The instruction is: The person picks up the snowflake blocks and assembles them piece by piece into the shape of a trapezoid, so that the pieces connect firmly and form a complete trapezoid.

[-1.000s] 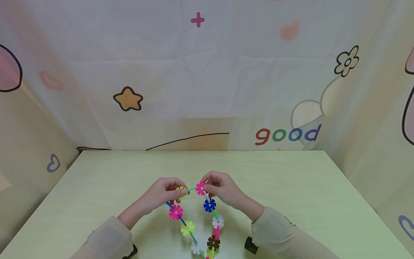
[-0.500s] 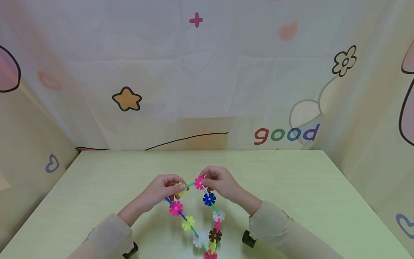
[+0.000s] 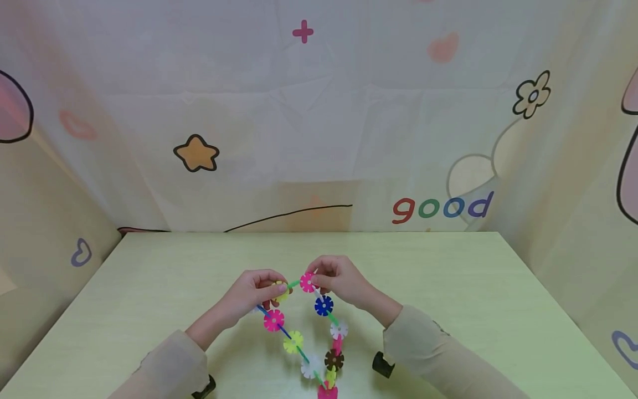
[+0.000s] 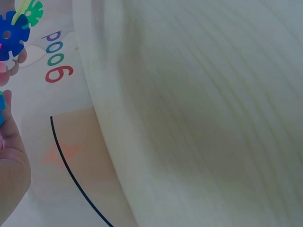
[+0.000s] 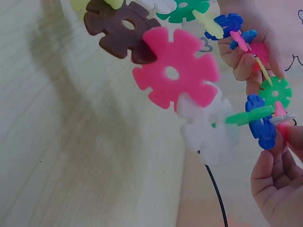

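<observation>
A chain of colourful slotted snowflake discs hangs from both hands in a loop over the table. My left hand (image 3: 255, 293) pinches a yellow disc (image 3: 282, 296) between thumb and fingers. My right hand (image 3: 341, 281) pinches a pink disc (image 3: 306, 282) at the loop's far end. Between these two discs spans a green disc (image 3: 294, 284), seen edge-on. Down the right side hang a blue disc (image 3: 324, 305) and a brown disc (image 3: 334, 359); a second yellow disc (image 3: 293, 342) is on the left. In the right wrist view, a large pink disc (image 5: 182, 54) is closest to the camera.
A pale wooden table (image 3: 428, 277) lies beneath the hands. Behind it hangs a printed cloth (image 3: 239, 111), and more cloth stands at both sides. Dark straps (image 3: 383, 364) show under the sleeves. The chain's near end reaches the lower frame edge.
Both hands have risen slightly, lifting the loop, and more of its near end shows at the bottom. Over the last half second the hands barely move; both grips stay the same.
</observation>
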A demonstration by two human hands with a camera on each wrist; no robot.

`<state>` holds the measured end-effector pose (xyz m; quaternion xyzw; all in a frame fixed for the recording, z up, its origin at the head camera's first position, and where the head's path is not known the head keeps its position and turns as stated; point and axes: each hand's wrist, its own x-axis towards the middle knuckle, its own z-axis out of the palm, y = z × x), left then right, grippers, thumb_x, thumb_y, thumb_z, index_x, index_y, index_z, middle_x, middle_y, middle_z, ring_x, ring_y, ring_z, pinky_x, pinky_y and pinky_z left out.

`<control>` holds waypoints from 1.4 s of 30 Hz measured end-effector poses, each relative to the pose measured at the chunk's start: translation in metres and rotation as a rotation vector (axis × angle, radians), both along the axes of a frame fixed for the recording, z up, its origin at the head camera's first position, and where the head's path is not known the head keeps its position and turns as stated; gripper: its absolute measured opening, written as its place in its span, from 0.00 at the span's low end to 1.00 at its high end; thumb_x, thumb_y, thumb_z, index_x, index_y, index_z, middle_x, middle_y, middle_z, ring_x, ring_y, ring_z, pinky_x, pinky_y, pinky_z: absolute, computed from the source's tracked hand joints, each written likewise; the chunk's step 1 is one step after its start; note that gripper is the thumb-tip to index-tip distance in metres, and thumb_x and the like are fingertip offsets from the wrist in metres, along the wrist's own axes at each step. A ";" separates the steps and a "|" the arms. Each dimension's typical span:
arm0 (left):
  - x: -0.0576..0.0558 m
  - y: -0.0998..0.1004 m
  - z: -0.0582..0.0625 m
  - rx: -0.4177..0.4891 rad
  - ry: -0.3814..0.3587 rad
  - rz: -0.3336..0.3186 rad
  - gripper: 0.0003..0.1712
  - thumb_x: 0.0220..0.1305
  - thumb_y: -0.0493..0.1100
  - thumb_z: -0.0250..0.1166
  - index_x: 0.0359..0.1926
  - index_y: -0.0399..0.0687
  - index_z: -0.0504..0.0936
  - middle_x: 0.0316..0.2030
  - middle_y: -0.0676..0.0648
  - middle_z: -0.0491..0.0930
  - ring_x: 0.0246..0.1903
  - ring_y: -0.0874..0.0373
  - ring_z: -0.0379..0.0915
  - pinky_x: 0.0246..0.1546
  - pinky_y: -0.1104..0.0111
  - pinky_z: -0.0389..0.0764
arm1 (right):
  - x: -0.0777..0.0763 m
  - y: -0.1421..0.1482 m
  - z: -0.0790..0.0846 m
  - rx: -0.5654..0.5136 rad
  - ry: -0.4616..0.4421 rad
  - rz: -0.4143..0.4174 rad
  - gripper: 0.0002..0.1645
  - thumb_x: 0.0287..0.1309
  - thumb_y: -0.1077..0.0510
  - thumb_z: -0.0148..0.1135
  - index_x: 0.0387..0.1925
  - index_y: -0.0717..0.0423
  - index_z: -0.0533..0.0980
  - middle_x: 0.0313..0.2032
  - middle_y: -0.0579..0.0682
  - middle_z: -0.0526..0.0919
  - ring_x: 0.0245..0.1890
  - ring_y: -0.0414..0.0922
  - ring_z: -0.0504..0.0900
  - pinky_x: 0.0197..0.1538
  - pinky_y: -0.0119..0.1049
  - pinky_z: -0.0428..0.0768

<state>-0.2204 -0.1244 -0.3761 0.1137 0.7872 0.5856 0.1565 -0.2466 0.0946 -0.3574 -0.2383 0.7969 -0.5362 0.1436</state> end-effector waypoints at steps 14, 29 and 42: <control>0.003 0.003 0.001 -0.023 0.010 -0.055 0.21 0.54 0.51 0.62 0.43 0.40 0.77 0.30 0.40 0.79 0.27 0.52 0.75 0.28 0.67 0.78 | 0.003 0.003 -0.001 0.009 0.000 0.041 0.07 0.56 0.64 0.55 0.36 0.62 0.76 0.30 0.56 0.79 0.29 0.49 0.78 0.34 0.35 0.79; 0.008 0.006 0.003 -0.088 0.043 -0.118 0.20 0.53 0.51 0.63 0.42 0.43 0.80 0.27 0.40 0.78 0.22 0.57 0.73 0.24 0.67 0.76 | 0.004 0.010 -0.004 0.034 0.032 0.123 0.06 0.56 0.64 0.55 0.34 0.62 0.76 0.29 0.56 0.79 0.26 0.49 0.76 0.37 0.49 0.78; 0.010 0.008 0.009 -0.140 0.089 -0.206 0.14 0.54 0.49 0.62 0.38 0.46 0.82 0.25 0.39 0.78 0.21 0.57 0.71 0.23 0.68 0.75 | 0.009 0.011 -0.005 0.052 0.024 0.194 0.06 0.55 0.68 0.53 0.33 0.63 0.76 0.29 0.58 0.80 0.26 0.43 0.76 0.34 0.32 0.78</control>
